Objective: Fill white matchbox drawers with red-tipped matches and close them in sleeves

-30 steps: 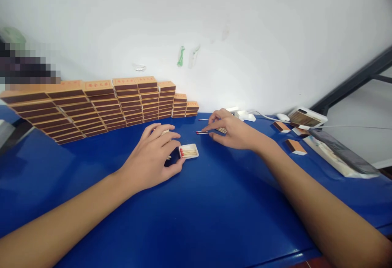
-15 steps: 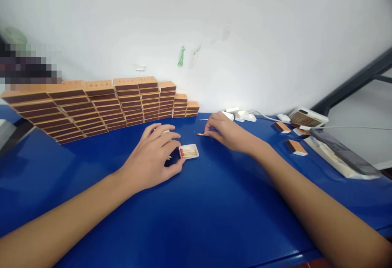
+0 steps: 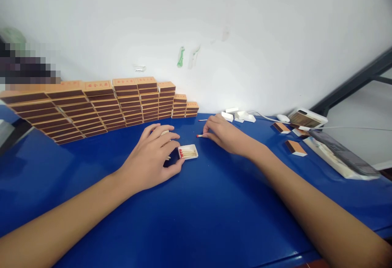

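My left hand (image 3: 151, 158) rests on the blue table (image 3: 196, 211), fingers curled over a small bundle of matches, thumb against a white open match tray (image 3: 188, 152) with red-tipped matches inside. My right hand (image 3: 225, 133) lies just right of the tray with its fingers closed on red-tipped matches (image 3: 200, 136) lying on the table. One loose match (image 3: 202, 120) lies farther back.
A long stepped stack of orange-and-brown matchboxes (image 3: 92, 105) lines the white wall at the back left. White empty trays (image 3: 239, 116) sit behind my right hand. Loose matchboxes (image 3: 295, 147), a phone (image 3: 308, 118) and a cable lie at the right.
My right hand has drawn its spread fingers together over the loose matches and shifted slightly left. The left hand and the tray have stayed put.
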Available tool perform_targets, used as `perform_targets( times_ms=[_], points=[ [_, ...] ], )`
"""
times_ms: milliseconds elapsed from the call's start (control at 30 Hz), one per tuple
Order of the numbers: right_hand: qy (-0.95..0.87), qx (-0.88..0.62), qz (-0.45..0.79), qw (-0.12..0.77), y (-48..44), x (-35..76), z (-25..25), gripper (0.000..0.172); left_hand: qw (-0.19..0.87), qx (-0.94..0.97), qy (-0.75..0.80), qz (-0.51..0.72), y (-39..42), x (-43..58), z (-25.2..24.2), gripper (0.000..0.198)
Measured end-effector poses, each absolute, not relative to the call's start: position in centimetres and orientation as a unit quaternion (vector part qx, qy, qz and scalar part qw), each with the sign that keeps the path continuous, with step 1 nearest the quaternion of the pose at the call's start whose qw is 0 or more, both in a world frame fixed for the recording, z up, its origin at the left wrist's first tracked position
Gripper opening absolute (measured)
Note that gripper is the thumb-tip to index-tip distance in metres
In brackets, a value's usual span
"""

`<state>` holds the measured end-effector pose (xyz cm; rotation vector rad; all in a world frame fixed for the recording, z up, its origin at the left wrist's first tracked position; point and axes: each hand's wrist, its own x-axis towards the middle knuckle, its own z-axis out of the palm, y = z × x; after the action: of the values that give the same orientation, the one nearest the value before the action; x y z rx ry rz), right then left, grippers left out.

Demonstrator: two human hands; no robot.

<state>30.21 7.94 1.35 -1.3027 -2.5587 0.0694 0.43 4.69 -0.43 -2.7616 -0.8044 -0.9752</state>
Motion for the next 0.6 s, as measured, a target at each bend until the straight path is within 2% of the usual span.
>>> perform_targets(
  times_ms=[333, 500, 600],
  points=[
    [-0.886, -0.442, 0.026, 0.134, 8.0, 30.3, 1.2, 0.017, 0.038, -0.905, -0.269, -0.328, 4.6, 0.5, -0.4, 0.016],
    [-0.889, -0.444, 0.005, 0.115, 7.8, 30.2, 1.3, 0.025, 0.046, -0.906, -0.264, -0.326, 4.6, 0.5, -0.4, 0.018],
    [-0.888, -0.438, 0.028, 0.136, 6.6, 29.3, 2.3, 0.024, 0.052, -0.907, -0.264, -0.325, 4.6, 0.5, -0.5, 0.018]
  ],
)
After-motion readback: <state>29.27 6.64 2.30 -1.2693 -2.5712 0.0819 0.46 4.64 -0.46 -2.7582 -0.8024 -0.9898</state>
